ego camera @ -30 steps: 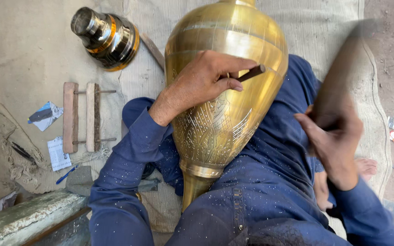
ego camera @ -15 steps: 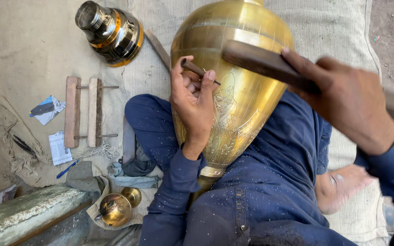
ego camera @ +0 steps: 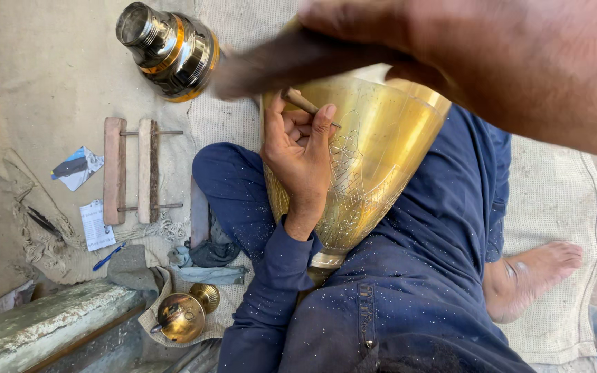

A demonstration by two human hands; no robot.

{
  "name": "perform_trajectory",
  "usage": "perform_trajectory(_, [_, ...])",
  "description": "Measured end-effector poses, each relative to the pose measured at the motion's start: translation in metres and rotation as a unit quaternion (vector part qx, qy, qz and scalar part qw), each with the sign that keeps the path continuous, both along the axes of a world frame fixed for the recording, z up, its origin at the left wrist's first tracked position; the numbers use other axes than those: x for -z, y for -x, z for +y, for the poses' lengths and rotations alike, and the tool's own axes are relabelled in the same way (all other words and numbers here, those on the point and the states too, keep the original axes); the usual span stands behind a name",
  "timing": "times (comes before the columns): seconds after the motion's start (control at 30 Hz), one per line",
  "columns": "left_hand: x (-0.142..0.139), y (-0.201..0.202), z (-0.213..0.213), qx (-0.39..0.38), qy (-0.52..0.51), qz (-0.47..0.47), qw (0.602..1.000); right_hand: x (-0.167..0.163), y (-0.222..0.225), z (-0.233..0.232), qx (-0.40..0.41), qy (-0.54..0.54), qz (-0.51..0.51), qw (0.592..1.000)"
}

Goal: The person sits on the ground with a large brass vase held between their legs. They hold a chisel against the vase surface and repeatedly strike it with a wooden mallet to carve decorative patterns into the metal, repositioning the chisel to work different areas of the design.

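Note:
A large brass vase (ego camera: 374, 159) with engraved patterns lies across my lap, its narrow foot toward me. My left hand (ego camera: 300, 148) rests on its side, fingers pinched around a thin chisel (ego camera: 305, 105) whose tip touches the metal. My right hand (ego camera: 513, 62) is raised close to the camera, large and blurred, gripping a dark wooden mallet (ego camera: 298, 59) that hangs over the chisel's head. My legs in dark blue dusty clothes (ego camera: 409, 276) cradle the vase.
A second brass and steel vessel (ego camera: 171, 48) lies at the upper left on the mat. A wooden clamp frame (ego camera: 133, 169), papers and a blue pen (ego camera: 108, 257) lie left. A small brass piece (ego camera: 184, 314) sits near a stone slab (ego camera: 43, 324). My bare foot (ego camera: 537, 273) rests right.
My left hand has slid along the vase, keeping the chisel on the metal. My right hand with the mallet has swung up and over toward the chisel, closer to the camera.

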State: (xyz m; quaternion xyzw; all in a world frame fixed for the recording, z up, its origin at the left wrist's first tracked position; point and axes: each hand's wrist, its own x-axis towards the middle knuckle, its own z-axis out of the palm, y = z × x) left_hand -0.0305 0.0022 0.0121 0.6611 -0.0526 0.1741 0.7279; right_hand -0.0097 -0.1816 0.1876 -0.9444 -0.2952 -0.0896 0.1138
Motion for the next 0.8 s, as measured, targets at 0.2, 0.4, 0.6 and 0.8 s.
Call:
perform_trajectory(0.2, [-0.002, -0.002, 0.001, 0.023, 0.007, 0.029, 0.999, 0.006, -0.001, -0.010, 0.005, -0.014, 0.041, 0.999])
perform_trajectory(0.4, [-0.004, -0.006, 0.008, 0.054, -0.068, 0.004, 0.996, 0.010, 0.002, -0.025, 0.031, -0.018, 0.075, 0.997])
perform_trajectory(0.6, [-0.006, -0.017, 0.014, 0.097, -0.118, -0.023, 0.988, 0.021, 0.006, -0.044, 0.053, -0.020, 0.109, 0.992])
perform_trajectory(0.8, [-0.013, -0.023, 0.020, 0.141, -0.153, -0.022, 0.978, 0.022, 0.016, -0.055, 0.113, -0.044, 0.168, 0.978])
